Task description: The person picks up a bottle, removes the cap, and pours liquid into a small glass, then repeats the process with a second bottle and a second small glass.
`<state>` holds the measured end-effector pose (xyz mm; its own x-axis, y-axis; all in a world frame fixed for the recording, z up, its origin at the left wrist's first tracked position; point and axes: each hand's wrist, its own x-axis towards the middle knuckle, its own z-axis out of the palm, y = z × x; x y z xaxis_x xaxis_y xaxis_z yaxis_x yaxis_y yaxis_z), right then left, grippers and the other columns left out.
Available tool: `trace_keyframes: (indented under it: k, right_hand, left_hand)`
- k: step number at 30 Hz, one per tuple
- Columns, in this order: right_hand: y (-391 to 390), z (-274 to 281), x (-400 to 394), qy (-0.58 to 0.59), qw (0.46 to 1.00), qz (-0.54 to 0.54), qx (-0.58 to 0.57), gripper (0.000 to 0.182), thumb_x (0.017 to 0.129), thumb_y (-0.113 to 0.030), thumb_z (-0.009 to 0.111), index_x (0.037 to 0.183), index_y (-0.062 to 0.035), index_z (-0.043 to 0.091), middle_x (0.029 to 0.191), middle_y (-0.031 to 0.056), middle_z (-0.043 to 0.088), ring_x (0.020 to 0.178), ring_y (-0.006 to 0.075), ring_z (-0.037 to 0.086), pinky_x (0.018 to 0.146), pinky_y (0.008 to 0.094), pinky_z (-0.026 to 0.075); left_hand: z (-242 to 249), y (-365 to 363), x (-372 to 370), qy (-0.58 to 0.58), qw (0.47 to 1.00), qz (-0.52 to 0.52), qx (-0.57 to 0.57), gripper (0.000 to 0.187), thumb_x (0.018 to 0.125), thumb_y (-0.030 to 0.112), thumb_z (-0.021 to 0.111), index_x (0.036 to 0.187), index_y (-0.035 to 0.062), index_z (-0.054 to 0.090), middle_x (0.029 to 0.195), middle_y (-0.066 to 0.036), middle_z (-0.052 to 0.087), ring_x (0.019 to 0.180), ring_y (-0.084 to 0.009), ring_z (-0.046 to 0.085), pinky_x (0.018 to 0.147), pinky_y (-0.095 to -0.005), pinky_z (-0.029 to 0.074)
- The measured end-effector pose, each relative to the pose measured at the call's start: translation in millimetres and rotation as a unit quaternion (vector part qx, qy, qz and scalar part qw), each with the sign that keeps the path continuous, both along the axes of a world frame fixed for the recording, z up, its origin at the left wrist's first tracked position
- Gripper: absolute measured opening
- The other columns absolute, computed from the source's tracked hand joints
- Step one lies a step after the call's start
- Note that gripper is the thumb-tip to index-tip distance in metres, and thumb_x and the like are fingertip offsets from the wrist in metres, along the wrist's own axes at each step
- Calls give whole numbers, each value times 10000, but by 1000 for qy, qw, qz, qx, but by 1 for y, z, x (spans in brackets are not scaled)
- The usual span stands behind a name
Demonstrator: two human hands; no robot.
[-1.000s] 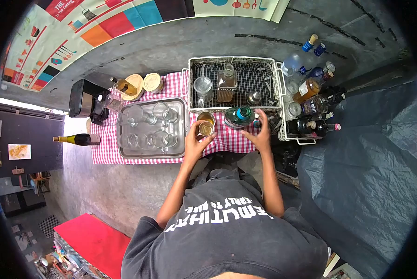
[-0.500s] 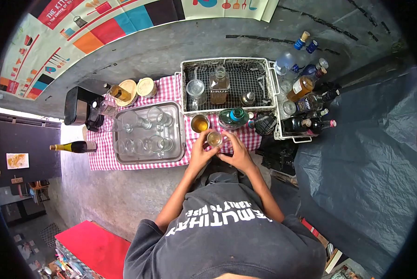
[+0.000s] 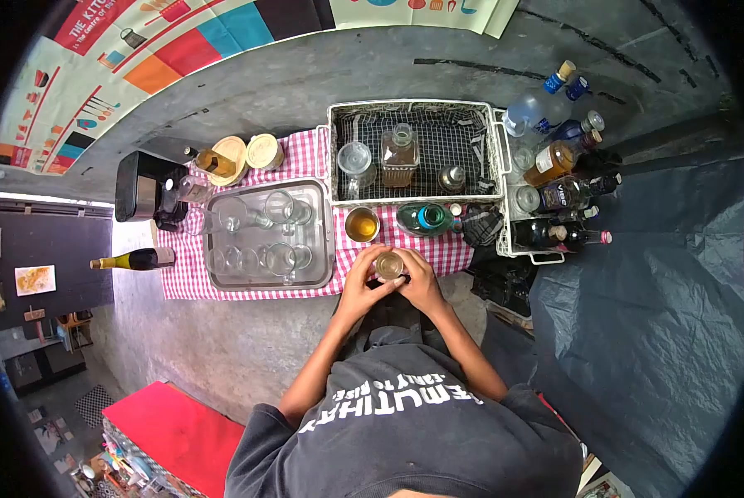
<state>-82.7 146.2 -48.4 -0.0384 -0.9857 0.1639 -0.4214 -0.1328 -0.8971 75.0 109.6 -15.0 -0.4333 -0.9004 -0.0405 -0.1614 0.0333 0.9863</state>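
Left hand (image 3: 361, 285): grip closed around small glass (image 3: 389, 266)
Right hand (image 3: 420, 284): grip around same glass
Cup (image 3: 350, 222): amber liquid (image 3: 363, 227) inside

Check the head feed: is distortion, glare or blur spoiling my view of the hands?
Head view: heavy fisheye, black corners, wall poster bowed. Head view, left: washed-out brightness around the gold-necked bottle. Head view, right: pale sheen on the dark tarp. Head view, centre: left hand, right hand and glass evenly lit, without obvious blur.
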Motion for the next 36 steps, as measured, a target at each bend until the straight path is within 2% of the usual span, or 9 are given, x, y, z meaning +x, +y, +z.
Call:
trace_keyframes:
  k: [3,7,12,17,19,24,27,33,36]
  right_hand:
    - [0,9,-2,-22,1000,10,17,527,734,-89,801,1201,9,577,1138,171,625,1086,346,612,909,418,502]
    - [-2,3,-7,-15,999,13,31,544,742,-152,831,1206,-4,588,1136,147,630,1032,301,643,861,387,524]
    - [-6,5,-16,-13,998,17,51,549,734,-122,833,1209,-8,583,1140,153,632,1061,317,633,870,396,533]
    - [-7,3,-25,-25,996,13,84,558,724,-122,840,1212,-21,591,1134,148,638,1048,301,641,867,384,531]
    - [-7,1,-25,-38,995,4,88,568,711,-128,849,1211,-27,599,1123,138,647,1038,293,645,872,382,517]
    - [-10,3,-27,-18,996,-9,83,568,744,-121,831,1242,-20,576,1173,165,630,1085,308,636,881,385,542]
    - [-11,4,-25,-10,997,-15,69,568,745,-135,833,1239,-19,577,1187,167,633,1086,317,638,904,398,522]
    - [-9,4,-15,-4,997,-44,59,562,722,-133,848,1212,-21,597,1148,154,662,1068,290,653,913,384,507]
    - [-4,7,-1,-23,993,-71,87,548,737,-131,841,1215,-22,597,1122,141,673,1004,247,676,827,355,539]
  left_hand:
    - [-12,-7,19,-25,996,19,-82,513,853,260,711,1280,24,552,1279,-142,556,1243,-277,518,1046,-393,405]
    - [-38,-23,27,-47,987,149,-40,425,927,225,578,1270,-22,530,1251,-174,566,1231,-311,514,1056,-404,362]
    - [-72,-42,29,-111,981,128,-97,1070,717,253,822,1493,-59,154,1439,-269,357,1365,-367,363,1148,-415,285]
    - [-92,-55,24,-174,974,85,-121,1110,672,287,878,1481,-46,195,1420,-262,385,1350,-351,389,1133,-414,309]
    - [-86,-58,12,-102,992,79,-11,1037,681,264,879,1438,-43,241,1392,-239,415,1314,-327,434,1095,-406,358]
    - [-99,-60,2,-90,987,131,-13,878,717,178,854,1377,23,297,1254,-177,551,1176,-263,560,1012,-365,433]
    - [-105,-62,0,-49,989,139,9,894,687,209,885,1351,-8,328,1258,-183,544,1190,-279,552,1023,-380,427]
    - [-110,-67,4,-22,994,104,-30,845,671,106,836,1378,27,380,1261,-143,562,1188,-251,562,1031,-369,428]
    - [-114,-66,7,-17,992,108,-60,835,674,89,812,1379,20,370,1247,-146,573,1165,-263,578,1023,-365,434]
